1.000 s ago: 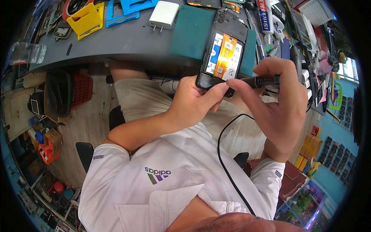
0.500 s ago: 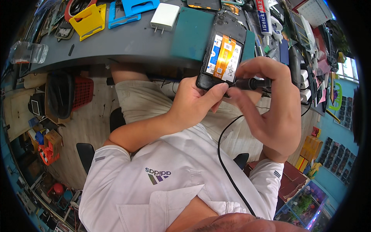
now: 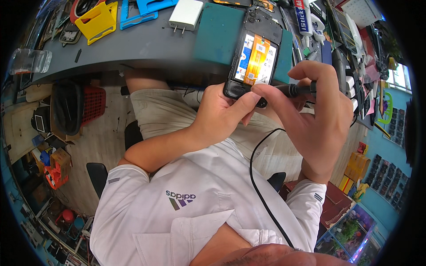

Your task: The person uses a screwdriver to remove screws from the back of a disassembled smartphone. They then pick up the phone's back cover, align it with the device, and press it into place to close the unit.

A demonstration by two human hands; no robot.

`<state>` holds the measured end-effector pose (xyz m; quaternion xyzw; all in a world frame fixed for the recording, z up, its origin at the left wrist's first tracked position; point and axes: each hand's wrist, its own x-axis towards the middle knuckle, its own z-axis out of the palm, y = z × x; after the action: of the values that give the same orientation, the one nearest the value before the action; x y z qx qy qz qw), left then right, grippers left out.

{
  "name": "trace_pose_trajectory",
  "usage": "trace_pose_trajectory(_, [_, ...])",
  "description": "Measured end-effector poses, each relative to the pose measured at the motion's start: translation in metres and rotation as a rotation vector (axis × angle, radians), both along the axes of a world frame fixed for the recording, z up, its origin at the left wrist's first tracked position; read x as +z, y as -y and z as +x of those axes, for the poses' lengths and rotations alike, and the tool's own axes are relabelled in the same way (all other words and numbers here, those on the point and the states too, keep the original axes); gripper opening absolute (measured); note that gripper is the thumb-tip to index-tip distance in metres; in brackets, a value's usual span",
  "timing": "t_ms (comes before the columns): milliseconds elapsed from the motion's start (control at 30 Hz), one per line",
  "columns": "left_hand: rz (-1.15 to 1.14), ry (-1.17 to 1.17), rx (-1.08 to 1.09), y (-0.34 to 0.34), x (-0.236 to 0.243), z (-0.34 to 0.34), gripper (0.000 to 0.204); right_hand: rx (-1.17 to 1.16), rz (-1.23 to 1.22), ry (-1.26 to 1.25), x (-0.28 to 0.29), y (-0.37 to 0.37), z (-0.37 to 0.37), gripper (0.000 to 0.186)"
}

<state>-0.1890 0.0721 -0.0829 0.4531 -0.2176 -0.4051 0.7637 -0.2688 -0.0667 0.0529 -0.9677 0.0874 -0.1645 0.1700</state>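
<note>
The biggest thing is the grey bench (image 3: 124, 51), with a green mat (image 3: 217, 33) lying flat on it. Next come the right hand (image 3: 321, 106) and the left hand (image 3: 224, 108), close together just in front of the bench's near edge. The black phone (image 3: 252, 55) has its back cover off. The left hand grips its bottom end, thumb on top. The phone's far end reaches over the mat in this view, but whether they touch cannot be told. A flat battery (image 3: 268, 64) fills the phone's middle. A white charger (image 3: 185, 14) sits on the bench, beside the mat. An orange ribbon cable (image 3: 257, 57) runs along the battery. Smallest is a black tool (image 3: 293, 90), maybe a screwdriver. The right hand's fingers curl around it, with the thumb by the phone's bottom edge, and the tip is hidden.

The step in hand looks like work on the phone's bottom end with the tool. The next move seems to need a steady left hand and a gentle, careful tool tip, away from the battery.
</note>
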Motion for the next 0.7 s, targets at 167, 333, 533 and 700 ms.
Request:
trace_pose_trajectory(167, [0.016,-0.016,0.004,0.001,0.005,0.000,0.027,0.130,0.054,0.122,-0.008,0.008,0.004,0.048])
trace_pose_trajectory(333, [-0.015,-0.021,0.011,0.001,0.001,-0.001,0.027,-0.018,0.007,0.010,-0.001,-0.004,0.000,0.049])
trace_pose_trajectory(533, [0.037,-0.097,-0.004,0.000,0.006,-0.001,0.022,0.049,0.202,0.130,-0.008,0.007,-0.003,0.047])
trace_pose_trajectory(700, [0.150,0.104,-0.149,-0.014,0.000,0.013,0.019,-0.059,0.536,0.464,-0.034,0.039,-0.006,0.047])
